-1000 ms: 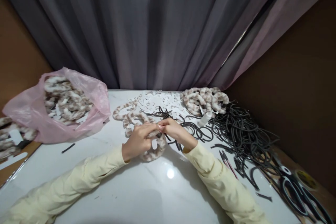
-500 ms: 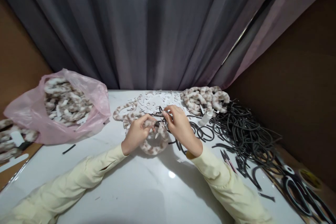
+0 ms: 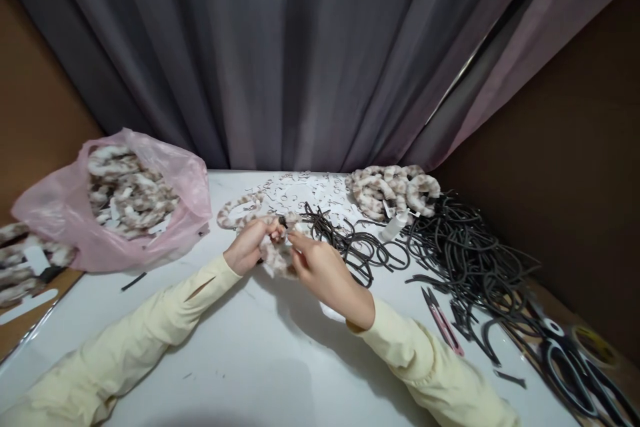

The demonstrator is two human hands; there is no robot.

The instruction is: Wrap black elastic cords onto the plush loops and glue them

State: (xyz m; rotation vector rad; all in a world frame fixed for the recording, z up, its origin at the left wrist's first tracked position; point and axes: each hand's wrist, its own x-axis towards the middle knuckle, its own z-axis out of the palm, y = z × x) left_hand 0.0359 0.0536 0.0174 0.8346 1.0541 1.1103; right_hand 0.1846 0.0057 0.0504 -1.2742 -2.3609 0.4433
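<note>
Both hands meet over a fluffy brown-and-white ring [image 3: 278,261], held a little above the white table [image 3: 240,353]. My left hand [image 3: 249,245] is closed on the ring's far side, where a small black end shows at the fingertips. My right hand [image 3: 325,270] pinches the ring's right side; its fingers hide part of it. Another fluffy strip [image 3: 231,211] lies just beyond my left hand. A loose bundle of black cords [image 3: 357,243] lies to the right of the ring, beyond my right hand.
A pink plastic bag [image 3: 193,240] of fluffy rings stands on the left. White paper scraps [image 3: 305,193] lie at the back, beside a pile of fluffy rings [image 3: 390,187]. On the right are a small bottle [image 3: 393,225], heaped black cords [image 3: 465,253], thread snips [image 3: 443,323] and large scissors [image 3: 565,367].
My right hand has moved left and slightly down, from above the cords onto the ring. My left hand has shifted slightly left. The ring looks more bunched between the hands.
</note>
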